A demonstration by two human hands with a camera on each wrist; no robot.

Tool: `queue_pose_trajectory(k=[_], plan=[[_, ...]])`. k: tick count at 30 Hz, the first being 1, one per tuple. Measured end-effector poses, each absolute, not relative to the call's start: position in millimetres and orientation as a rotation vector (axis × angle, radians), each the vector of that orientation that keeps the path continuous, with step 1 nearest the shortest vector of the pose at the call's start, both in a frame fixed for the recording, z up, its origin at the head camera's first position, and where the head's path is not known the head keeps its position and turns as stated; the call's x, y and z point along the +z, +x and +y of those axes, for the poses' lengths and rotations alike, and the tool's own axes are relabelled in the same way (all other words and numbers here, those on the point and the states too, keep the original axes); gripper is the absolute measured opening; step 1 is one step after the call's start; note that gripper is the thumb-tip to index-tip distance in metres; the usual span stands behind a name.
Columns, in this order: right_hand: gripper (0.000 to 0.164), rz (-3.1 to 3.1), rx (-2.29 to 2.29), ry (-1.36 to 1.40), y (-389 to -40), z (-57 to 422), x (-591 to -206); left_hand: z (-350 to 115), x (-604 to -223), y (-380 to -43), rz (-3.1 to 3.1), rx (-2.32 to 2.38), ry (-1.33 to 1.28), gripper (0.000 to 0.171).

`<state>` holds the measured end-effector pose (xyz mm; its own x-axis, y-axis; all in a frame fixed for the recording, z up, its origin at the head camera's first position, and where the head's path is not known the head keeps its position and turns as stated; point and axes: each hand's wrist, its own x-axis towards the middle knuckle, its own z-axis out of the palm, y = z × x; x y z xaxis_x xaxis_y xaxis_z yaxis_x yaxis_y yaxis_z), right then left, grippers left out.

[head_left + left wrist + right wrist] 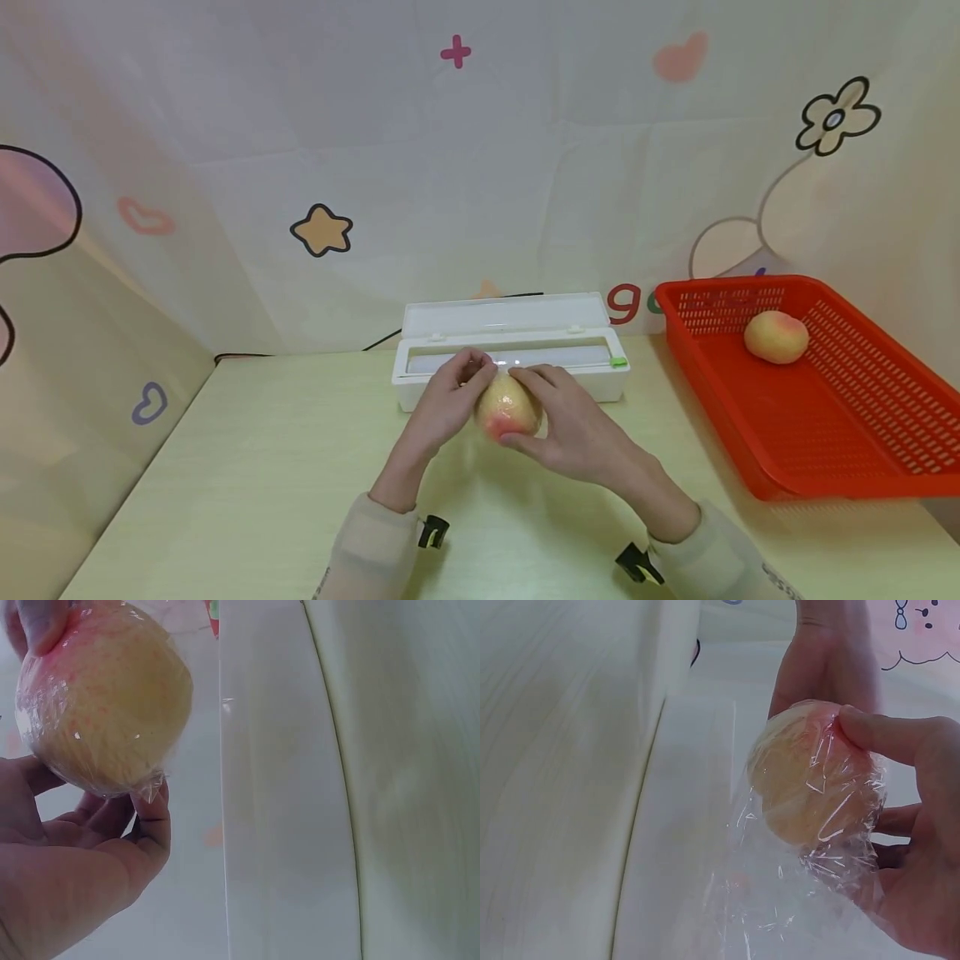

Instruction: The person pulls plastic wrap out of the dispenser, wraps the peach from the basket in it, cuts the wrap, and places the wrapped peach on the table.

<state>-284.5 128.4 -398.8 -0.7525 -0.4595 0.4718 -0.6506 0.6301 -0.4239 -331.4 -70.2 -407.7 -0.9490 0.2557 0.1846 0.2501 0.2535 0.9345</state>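
Note:
Between both hands, above the table, is a peach covered in shiny clear cling film. My right hand grips it, the thumb pressed on its pink part and the fingers around its far side. At the other side, my left hand has curled fingers and pinches a gathered bit of film against the fruit, as the left wrist view shows near the peach. Loose film hangs off the peach in the right wrist view. Just behind the hands stands a white cling film box with its lid raised.
On the right a red plastic basket holds another peach. A green slide cutter sits at the box's right end. The pale table meets a patterned cloth backdrop at the back, where a black cord runs.

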Motion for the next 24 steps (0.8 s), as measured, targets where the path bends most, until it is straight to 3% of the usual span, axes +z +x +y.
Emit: queue_pose_trajectory(k=[16, 24], plan=[[0.069, -2.532, 0.914, 1.035, -283.1, 128.2, -395.3, -83.1, -400.9, -332.2, 2.509, 1.744, 0.613, 0.019], [0.068, -2.546, 0.980, 0.942, -287.6, 136.4, -394.3, -83.1, -395.1, -329.7, 2.452, 1.821, 0.586, 0.021]])
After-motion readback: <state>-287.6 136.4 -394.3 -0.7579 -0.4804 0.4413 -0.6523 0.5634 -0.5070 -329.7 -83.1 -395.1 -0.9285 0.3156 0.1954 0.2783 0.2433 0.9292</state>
